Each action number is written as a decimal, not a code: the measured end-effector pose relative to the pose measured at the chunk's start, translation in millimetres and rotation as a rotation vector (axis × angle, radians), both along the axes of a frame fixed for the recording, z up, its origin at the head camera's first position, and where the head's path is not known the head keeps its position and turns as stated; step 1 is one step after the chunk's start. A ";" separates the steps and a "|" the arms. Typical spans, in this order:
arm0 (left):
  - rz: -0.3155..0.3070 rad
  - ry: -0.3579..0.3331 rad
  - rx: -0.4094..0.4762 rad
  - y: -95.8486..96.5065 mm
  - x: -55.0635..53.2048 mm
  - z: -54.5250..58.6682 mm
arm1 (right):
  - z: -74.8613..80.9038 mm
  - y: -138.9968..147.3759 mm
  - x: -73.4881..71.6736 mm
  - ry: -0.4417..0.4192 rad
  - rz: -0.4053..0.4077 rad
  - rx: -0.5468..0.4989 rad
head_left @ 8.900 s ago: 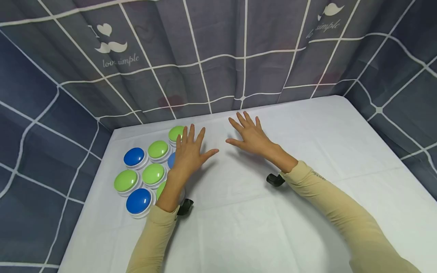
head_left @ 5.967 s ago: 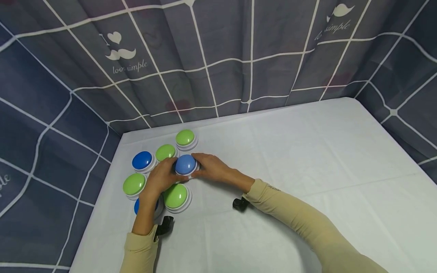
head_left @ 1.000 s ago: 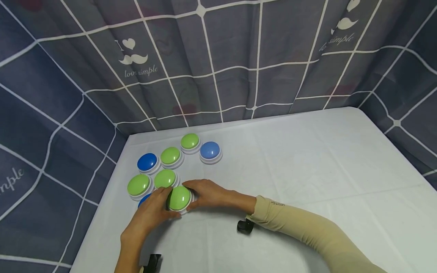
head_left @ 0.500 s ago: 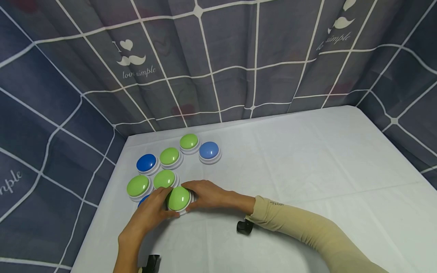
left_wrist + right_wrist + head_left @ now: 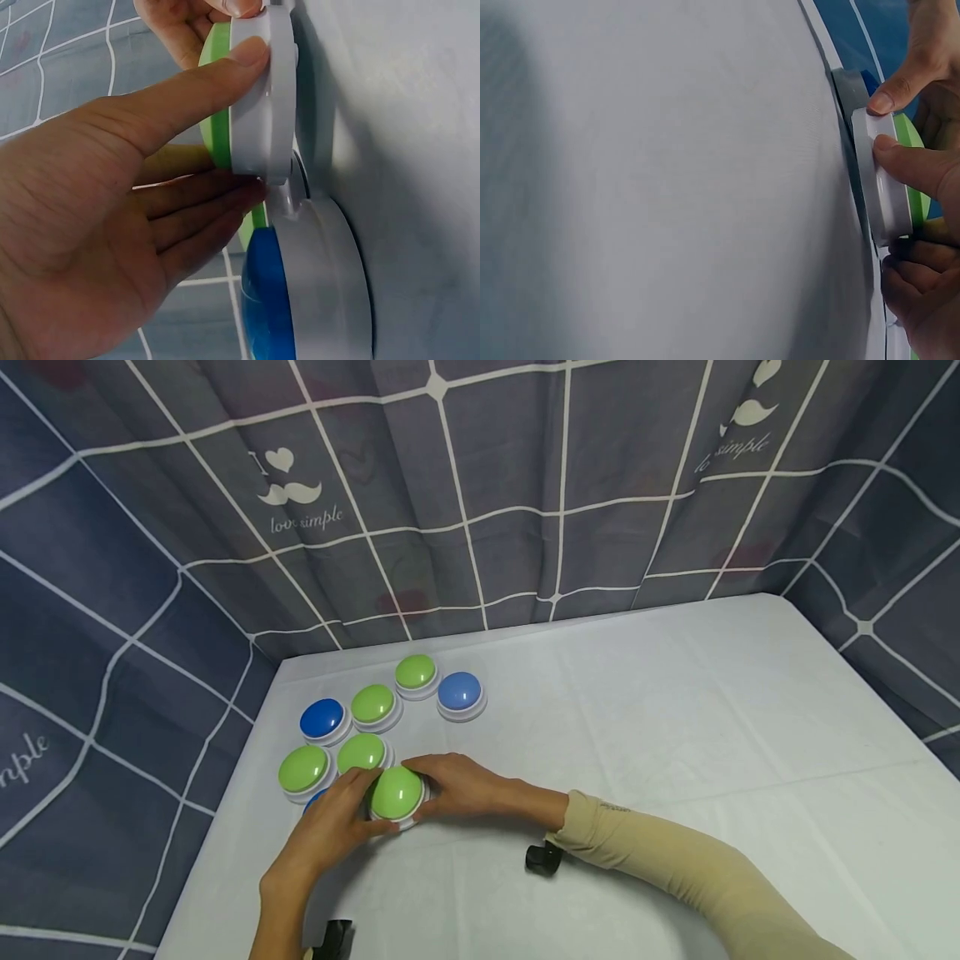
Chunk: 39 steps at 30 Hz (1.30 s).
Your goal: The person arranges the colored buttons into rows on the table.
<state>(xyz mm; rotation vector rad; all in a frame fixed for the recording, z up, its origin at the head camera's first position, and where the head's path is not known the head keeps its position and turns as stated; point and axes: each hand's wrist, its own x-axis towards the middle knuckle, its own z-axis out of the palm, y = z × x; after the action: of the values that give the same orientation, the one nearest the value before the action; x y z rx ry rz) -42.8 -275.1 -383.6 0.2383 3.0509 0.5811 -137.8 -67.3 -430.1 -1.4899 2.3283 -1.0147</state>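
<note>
The left hand (image 5: pixel 330 827) and right hand (image 5: pixel 459 787) grip a green button (image 5: pixel 397 792). A pale blue button (image 5: pixel 460 692) rests farther back.

White table (image 5: pixel 637 718): green buttons (image 5: pixel 372 702), blue buttons (image 5: pixel 460 692) atop.

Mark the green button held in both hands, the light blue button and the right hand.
Held green button (image 5: pixel 397 792): head view, on its green dome.
Light blue button (image 5: pixel 459 691): head view, on its domed top.
Right hand (image 5: pixel 462 786): head view, on the back of the hand.
</note>
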 end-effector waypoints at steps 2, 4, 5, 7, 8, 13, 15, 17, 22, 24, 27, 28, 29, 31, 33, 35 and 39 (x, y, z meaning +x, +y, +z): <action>0.001 -0.001 0.008 2.6 -2.0 1.7 | 2.0 3.4 -1.1 -0.007 -0.012 -0.004; 0.001 0.004 0.019 5.7 -4.5 3.0 | 2.7 6.8 -3.1 -0.007 -0.024 -0.010; -0.001 0.007 0.025 7.1 -5.8 3.3 | 2.7 8.5 -4.3 -0.009 -0.031 -0.015; -0.006 0.019 0.040 10.3 -8.4 3.6 | 2.0 12.1 -6.9 -0.010 -0.043 -0.026; -0.010 0.031 0.048 11.7 -9.5 3.2 | 1.9 14.1 -8.0 -0.015 -0.049 -0.034; -0.026 0.087 0.096 20.8 -17.1 2.2 | 2.5 25.8 -15.5 -0.039 -0.082 -0.090; -0.030 0.101 0.122 25.9 -21.7 2.1 | 4.2 32.3 -18.9 -0.047 -0.100 -0.111; -0.030 0.105 0.153 31.8 -26.5 2.4 | 4.6 38.9 -22.9 -0.044 -0.115 -0.131; -0.039 0.129 0.188 47.3 -39.7 3.7 | 4.0 56.3 -32.4 -0.052 -0.150 -0.179; -0.051 0.148 0.190 53.6 -46.3 4.2 | 4.4 63.4 -36.4 -0.057 -0.165 -0.209; -0.077 0.166 0.195 63.0 -56.4 5.3 | 5.5 74.2 -41.7 -0.063 -0.188 -0.252; -0.086 0.168 0.196 66.2 -59.9 6.4 | 5.9 77.9 -43.9 -0.061 -0.197 -0.260; -0.095 0.167 0.196 69.1 -63.8 7.2 | 6.9 81.4 -46.0 -0.060 -0.203 -0.267; -0.114 0.164 0.188 74.9 -71.4 9.1 | 8.6 88.4 -50.8 -0.058 -0.213 -0.271; -0.130 0.157 0.177 80.4 -79.3 11.0 | 10.4 95.5 -55.2 -0.057 -0.225 -0.270; -0.147 0.148 0.169 86.3 -87.5 12.2 | 12.1 102.8 -59.0 -0.055 -0.245 -0.263; -0.185 0.145 0.155 99.4 -104.6 12.3 | 13.9 118.1 -65.5 -0.062 -0.295 -0.249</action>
<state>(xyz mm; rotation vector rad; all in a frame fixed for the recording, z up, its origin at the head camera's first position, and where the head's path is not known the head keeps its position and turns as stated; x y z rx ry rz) -147.4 -175.7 -371.2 0.5838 3.0732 0.8202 -203.2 50.8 -416.2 -1.1885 2.5009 -1.4492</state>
